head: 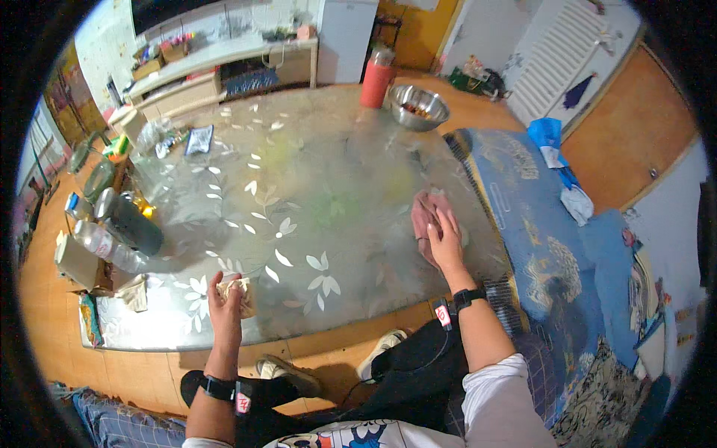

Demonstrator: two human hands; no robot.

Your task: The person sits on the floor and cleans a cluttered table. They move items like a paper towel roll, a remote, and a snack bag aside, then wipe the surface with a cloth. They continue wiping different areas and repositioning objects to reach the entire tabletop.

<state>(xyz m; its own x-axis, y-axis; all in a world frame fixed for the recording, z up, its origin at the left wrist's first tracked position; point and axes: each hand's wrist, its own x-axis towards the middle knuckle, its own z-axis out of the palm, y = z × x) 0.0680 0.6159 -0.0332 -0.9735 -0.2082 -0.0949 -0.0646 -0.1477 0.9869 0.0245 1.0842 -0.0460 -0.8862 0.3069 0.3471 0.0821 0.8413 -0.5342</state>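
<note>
My right hand (445, 243) lies on a crumpled pink cloth (427, 215) near the right side of the table, which has a floral-patterned cover (336, 252). Its fingers rest over the cloth; whether they pinch it is hard to tell. At the near left part of the table, my left hand (227, 299) has its thumb and fingers around a small cream-coloured, patterned item (245, 297), perhaps a folded cloth or a packet. A pale crumpled cloth (133, 293) lies farther left, by the table's corner.
Along the left side stand a dark cylindrical container (134, 224), a clear plastic bottle (109, 246) and a box (81, 263). At the far right are a red flask (377, 81) and a steel bowl (419, 109) with small brown contents. A blue-covered sofa (521, 224) borders the table's right side.
</note>
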